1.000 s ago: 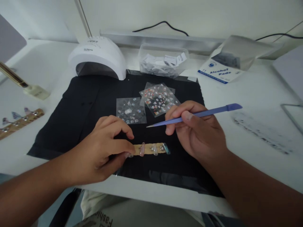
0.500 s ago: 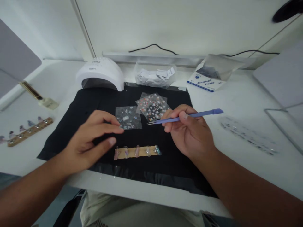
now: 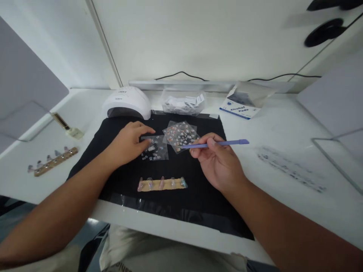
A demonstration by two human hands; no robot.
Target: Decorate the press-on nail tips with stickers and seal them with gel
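Observation:
My right hand [image 3: 219,160] is closed around purple tweezers [image 3: 224,143], whose fine tips point left over the lower edge of the stacked clear sticker sheets [image 3: 181,134]. With thumb and fingers apart, my left hand [image 3: 130,143] is at a separate clear sheet of white stickers [image 3: 154,149] and covers part of it. Whether it touches that sheet I cannot tell. Nearer to me on the black mat [image 3: 121,185], a tan strip [image 3: 167,184] carries several glossy nail tips, pinkish, clear and teal at the right end.
At the back stand a white nail lamp [image 3: 127,102], a clear box of white packets [image 3: 183,104] and an open alcohol pads box [image 3: 241,104]. To the left lie a second nail-tip strip [image 3: 55,161] and a polish bottle [image 3: 74,132]. A clear decorated strip [image 3: 292,170] lies right.
My left hand has moved forward to the white-sticker sheet. My right hand still holds the tweezers, their tips near the stacked sheets. The camera view has shifted slightly.

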